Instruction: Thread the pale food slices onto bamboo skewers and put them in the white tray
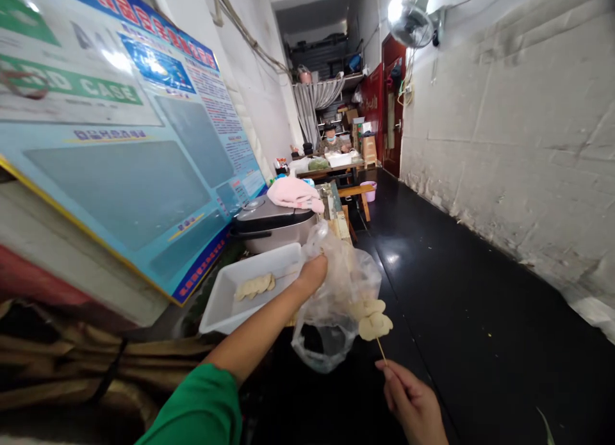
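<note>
Skewer of pale slices [373,328] is up and ahead of the right hand [409,394], whose thumb and fingers are clamped on the low end of its thin stick. Slices sit at the far end of the stick, at the edge of the clear plastic bag [353,278]; contact with it can't be told. Left hand [314,273] is ahead and left of the right one, fingers curled against the bag; fingertips hidden, can't tell what they pinch. Bag's loop opening hangs below the left hand, toward the wearer. White tray [216,310] just left of the left hand, more pale slices [254,286] lying inside. Beyond the left hand: silvery appliance [273,230] with black trim, pink cloth [295,194] on top. Strip of worn tabletop [339,218] past the bag, ahead of both hands. Well beyond, a masked person [331,143] behind another tabletop.
</note>
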Demonstrator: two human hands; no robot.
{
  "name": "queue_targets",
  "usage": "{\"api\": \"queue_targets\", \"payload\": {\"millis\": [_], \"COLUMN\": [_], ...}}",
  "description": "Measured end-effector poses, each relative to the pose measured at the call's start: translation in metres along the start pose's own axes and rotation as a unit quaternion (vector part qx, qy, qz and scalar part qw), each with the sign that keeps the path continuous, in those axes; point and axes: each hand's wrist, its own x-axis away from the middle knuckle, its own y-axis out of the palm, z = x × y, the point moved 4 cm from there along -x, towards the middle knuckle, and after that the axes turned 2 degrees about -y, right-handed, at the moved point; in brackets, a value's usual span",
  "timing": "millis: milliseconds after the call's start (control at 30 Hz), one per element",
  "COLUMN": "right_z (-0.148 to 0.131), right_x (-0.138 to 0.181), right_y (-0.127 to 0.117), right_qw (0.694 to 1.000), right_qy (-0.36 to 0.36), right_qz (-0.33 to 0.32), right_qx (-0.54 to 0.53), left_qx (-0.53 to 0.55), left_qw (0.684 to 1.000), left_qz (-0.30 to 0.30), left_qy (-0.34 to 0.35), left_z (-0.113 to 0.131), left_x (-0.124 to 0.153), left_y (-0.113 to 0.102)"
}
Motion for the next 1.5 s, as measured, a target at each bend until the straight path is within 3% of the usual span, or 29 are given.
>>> {"api": "queue_targets", "payload": {"millis": [133,233,367,467,633,867,1500], "right_z": [-0.018,-0.025,-0.025,-0.023,-0.023,-0.020,-0.017], "right_x": [0.024,0.043,0.066,0.075,0.075,0.071,0.067], "right_y": [0.019,0.031,0.047,0.058,0.068,0.074,0.075], "right_qw": [0.999,0.996,0.986,0.978,0.974,0.967,0.964], "right_qy": [-0.019,-0.022,0.006,0.023,0.036,0.046,0.053], "right_qz": [-0.043,-0.087,-0.162,-0.196,-0.201,-0.216,-0.222], "right_qx": [0.015,0.029,0.049,0.068,0.102,0.126,0.132], "left_qx": [-0.022,0.085,0.316,0.416,0.466,0.426,0.351], "left_qw": [0.999,0.995,0.939,0.893,0.866,0.890,0.930], "left_qz": [-0.025,-0.039,-0.043,-0.002,0.033,0.071,0.063], "left_qy": [0.001,-0.025,-0.127,-0.173,-0.180,-0.148,-0.093], "left_z": [0.013,0.016,-0.004,-0.024,-0.043,-0.049,-0.037], "left_x": [0.052,0.098,0.146,0.165,0.172,0.170,0.170], "left_y": [-0.043,-0.069,-0.089,-0.097,-0.104,-0.107,-0.102]}}
